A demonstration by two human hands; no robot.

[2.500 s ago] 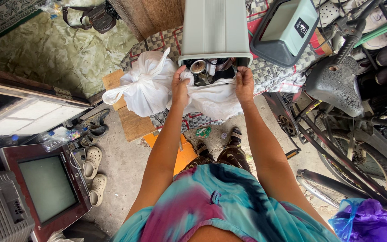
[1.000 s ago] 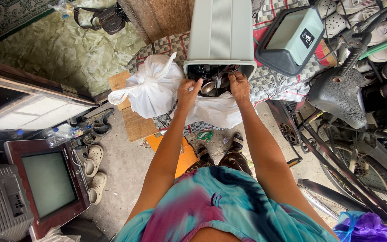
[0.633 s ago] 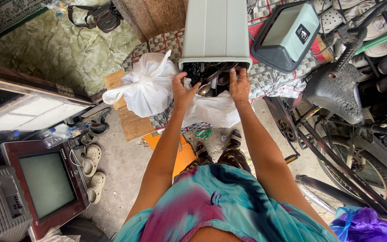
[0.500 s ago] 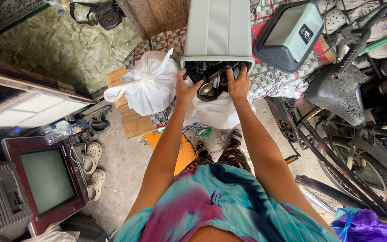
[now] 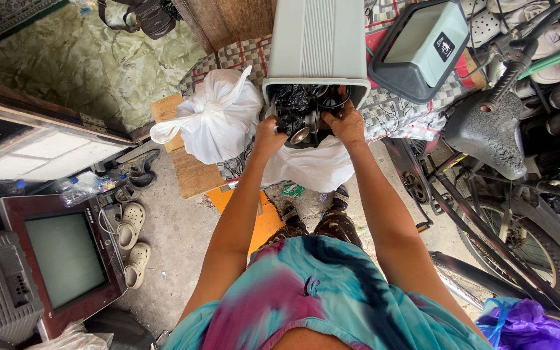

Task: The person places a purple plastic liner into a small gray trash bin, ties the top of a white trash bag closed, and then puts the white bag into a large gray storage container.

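At the top centre of the frame, the grey bin (image 5: 321,42) lies tipped, its mouth over a white bag (image 5: 309,167). Left hand (image 5: 268,133) and right hand (image 5: 345,123) each grip black rubbish (image 5: 299,110). Best to pull steadily, keeping the bag's mouth beneath.

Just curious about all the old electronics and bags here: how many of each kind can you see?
Grey plastic monitor casings: 2, the upright one both hands reach into, and one lying beside it
Red-framed television sets: 1
Tied white plastic bags: 1
Open white sacks under the casing: 1
Purple plastic bags: 1
Total: 6
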